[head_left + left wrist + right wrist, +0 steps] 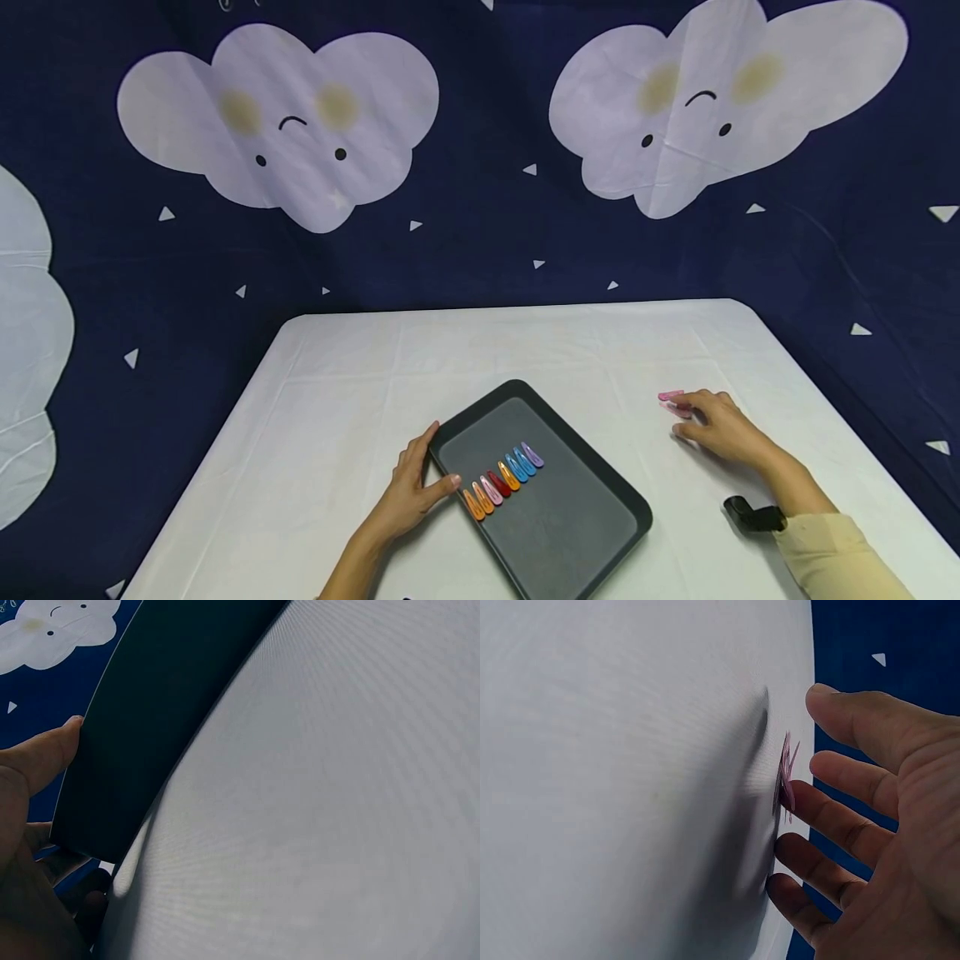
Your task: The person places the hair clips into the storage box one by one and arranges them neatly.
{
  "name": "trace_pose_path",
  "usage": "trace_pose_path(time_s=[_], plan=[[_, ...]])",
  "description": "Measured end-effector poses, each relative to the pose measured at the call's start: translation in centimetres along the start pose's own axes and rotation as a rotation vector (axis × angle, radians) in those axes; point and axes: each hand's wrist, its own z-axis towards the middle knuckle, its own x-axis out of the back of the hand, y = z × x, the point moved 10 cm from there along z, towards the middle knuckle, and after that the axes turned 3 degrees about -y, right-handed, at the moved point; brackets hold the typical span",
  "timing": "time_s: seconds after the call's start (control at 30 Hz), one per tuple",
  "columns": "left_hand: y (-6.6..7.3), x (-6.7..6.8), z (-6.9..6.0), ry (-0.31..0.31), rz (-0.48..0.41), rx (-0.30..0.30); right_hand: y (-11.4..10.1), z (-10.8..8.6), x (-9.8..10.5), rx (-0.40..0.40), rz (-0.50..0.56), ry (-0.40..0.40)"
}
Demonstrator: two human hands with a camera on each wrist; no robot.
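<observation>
The dark grey oblong tray is gripped at its left rim by the left hand. Right of it, slim pink hair clips are touched by the right hand — thumb apart (nothing pinched). One is best lifted by its edge.

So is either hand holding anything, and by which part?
The left hand grips the gray baking tray by its rim near the left corner; the right hand only touches pink hair clips.

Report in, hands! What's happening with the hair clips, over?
Left hand gripping the tray by its edge. Right hand at the pink clips, outside the tray. Row of colourful clips inside. Nothing seen blocking the right hand.
</observation>
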Motion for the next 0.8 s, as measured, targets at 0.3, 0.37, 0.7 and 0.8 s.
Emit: trace_pose_path(time_s=[0.3, 0.37, 0.7, 0.8], plan=[[0.0, 0.0, -0.1, 0.001, -0.004, -0.002, -1.0, -0.2, -0.1, 0.042, 0.007, 0.021], [0.0, 0.0, 0.0, 0.001, -0.001, -0.004, -1.2, -0.1, -0.1, 0.056, 0.016, 0.033], [0.1, 0.1, -0.1, 0.006, 0.020, -0.012, -2.1, -0.2, -0.6, 0.102, 0.022, 0.057], [0.1, 0.1, 0.0, 0.007, 0.024, -0.016, -2.2, -0.3, -0.8, 0.103, 0.015, 0.061]])
